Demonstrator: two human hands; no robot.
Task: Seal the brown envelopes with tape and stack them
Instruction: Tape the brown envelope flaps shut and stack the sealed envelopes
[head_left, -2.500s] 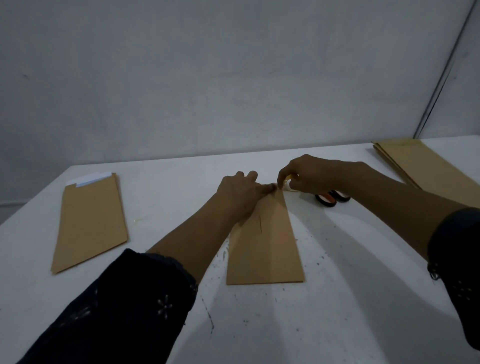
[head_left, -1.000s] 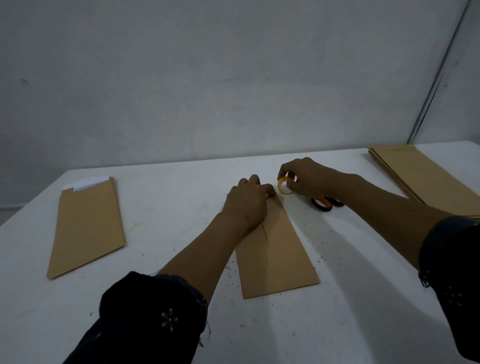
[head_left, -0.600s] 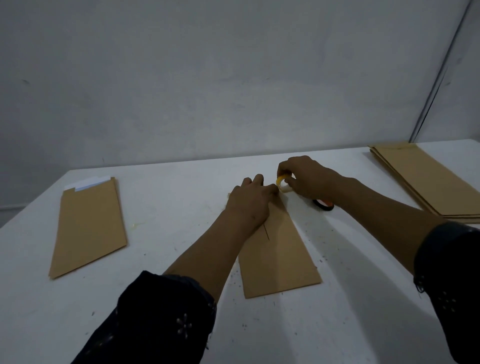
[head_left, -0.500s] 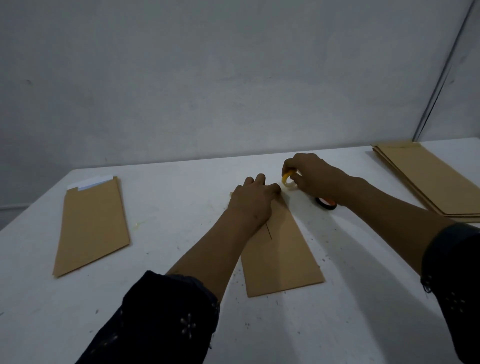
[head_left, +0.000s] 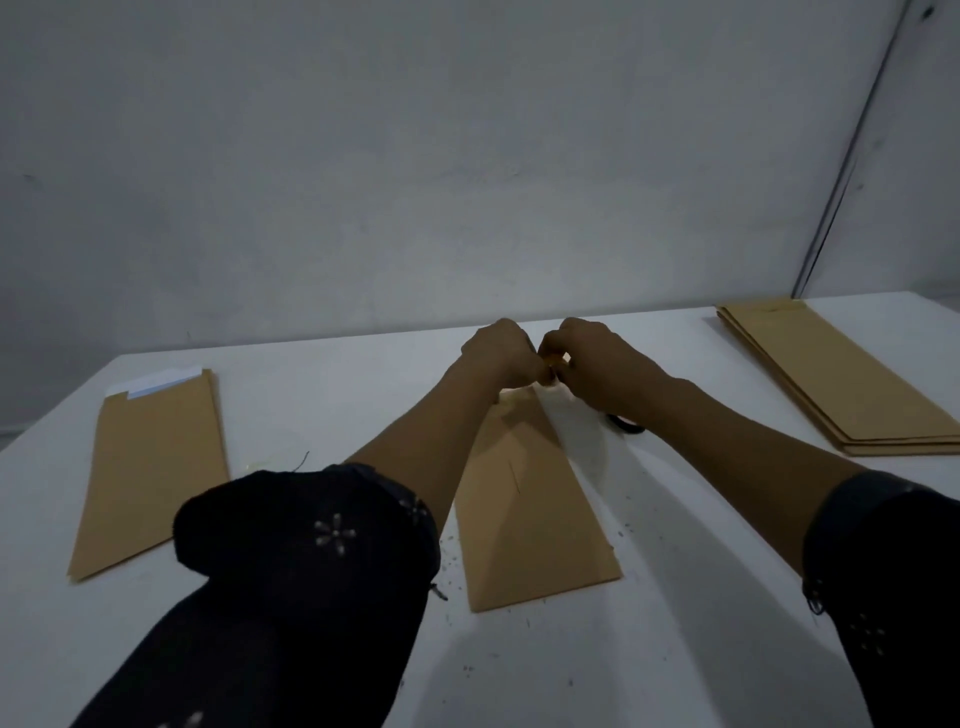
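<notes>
Envelope (head_left: 524, 499) is lying lengthwise toward me, its flap end just beneath my left hand (head_left: 498, 353) and right hand (head_left: 592, 364), both pinching the tape roll (head_left: 558, 361).

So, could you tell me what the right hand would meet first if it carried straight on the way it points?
The right hand points leftward, and the left hand is directly in line, knuckles almost touching already. A small tape roll shows between them. Depth is hard to judge.
</notes>
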